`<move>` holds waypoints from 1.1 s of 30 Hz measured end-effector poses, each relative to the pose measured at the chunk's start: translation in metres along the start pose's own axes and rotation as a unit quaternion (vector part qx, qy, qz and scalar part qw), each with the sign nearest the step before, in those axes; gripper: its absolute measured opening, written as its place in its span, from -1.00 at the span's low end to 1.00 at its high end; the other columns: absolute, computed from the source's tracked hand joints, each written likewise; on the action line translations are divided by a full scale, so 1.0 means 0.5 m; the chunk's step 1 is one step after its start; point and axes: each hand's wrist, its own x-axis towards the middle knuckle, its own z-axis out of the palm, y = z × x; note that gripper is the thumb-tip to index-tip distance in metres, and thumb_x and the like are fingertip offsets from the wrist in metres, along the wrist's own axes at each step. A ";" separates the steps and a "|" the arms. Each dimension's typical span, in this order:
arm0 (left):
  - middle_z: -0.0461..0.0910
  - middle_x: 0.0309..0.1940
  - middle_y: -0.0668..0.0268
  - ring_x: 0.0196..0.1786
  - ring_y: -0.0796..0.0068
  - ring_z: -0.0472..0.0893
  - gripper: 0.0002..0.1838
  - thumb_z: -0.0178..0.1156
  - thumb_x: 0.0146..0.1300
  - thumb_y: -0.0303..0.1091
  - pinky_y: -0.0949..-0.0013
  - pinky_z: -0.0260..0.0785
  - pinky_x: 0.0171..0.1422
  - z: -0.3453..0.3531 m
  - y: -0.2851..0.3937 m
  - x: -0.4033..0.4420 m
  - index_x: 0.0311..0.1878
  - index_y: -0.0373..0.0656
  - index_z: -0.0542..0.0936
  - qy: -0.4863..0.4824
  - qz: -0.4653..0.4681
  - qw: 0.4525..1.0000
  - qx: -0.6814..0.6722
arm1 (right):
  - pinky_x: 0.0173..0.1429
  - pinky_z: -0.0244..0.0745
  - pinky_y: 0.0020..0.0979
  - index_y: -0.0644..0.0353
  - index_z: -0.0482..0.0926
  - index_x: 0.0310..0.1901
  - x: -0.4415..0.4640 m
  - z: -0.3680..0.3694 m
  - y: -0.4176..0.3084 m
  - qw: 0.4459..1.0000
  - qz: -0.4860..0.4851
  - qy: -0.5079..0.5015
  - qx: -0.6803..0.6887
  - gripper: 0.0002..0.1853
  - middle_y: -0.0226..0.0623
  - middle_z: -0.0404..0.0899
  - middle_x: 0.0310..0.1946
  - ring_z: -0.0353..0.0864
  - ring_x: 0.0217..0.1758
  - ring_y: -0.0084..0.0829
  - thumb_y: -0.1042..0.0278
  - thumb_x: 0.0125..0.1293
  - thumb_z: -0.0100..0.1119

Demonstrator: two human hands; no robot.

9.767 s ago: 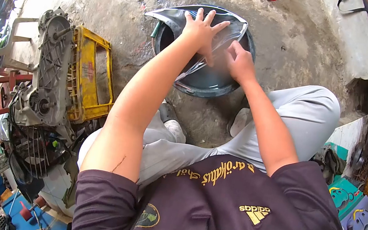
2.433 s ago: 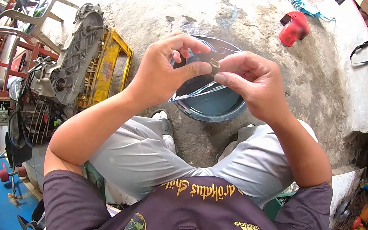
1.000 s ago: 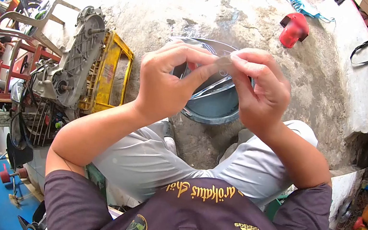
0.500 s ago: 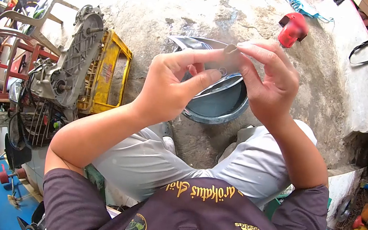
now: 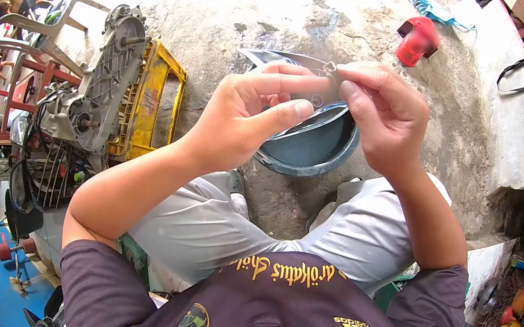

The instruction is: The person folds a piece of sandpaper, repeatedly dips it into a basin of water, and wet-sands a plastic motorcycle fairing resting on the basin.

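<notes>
Both of my hands are raised in front of me, above a dark round basin [image 5: 317, 162]. My right hand [image 5: 387, 119] pinches a small metal piece [image 5: 330, 68] between thumb and index finger; its exact kind is too small to make out. My left hand [image 5: 240, 108] is beside it, thumb and index finger apart, the other fingers curled. The left index fingertip reaches close to the piece, and I cannot tell whether it touches. A glossy, pointed panel [image 5: 262, 58] lies at the basin, partly hidden behind my hands. The basin holds dark water.
An engine casing [image 5: 112, 62] leans on a yellow crate [image 5: 170, 68] to the left, near a plastic chair [image 5: 35, 25]. A red object [image 5: 414, 47] and a blue cloth [image 5: 433, 8] lie on the concrete floor ahead. A white ledge [image 5: 511, 122] runs along the right.
The small metal piece has turned in my right fingers, now showing a bright, open shape instead of a flat dull face. My left fingers have shifted slightly.
</notes>
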 end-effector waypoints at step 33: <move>0.71 -0.14 0.30 0.01 0.44 0.66 -0.83 0.55 0.26 -0.41 0.33 0.46 0.17 -0.013 0.000 0.021 -0.09 -0.15 0.87 0.091 0.105 0.943 0.304 | 0.18 0.72 -0.35 0.34 0.73 0.06 0.002 -0.007 0.008 0.838 0.379 -0.128 0.370 -0.72 -0.20 0.80 -0.06 0.81 0.01 -0.41 0.26 0.61 0.28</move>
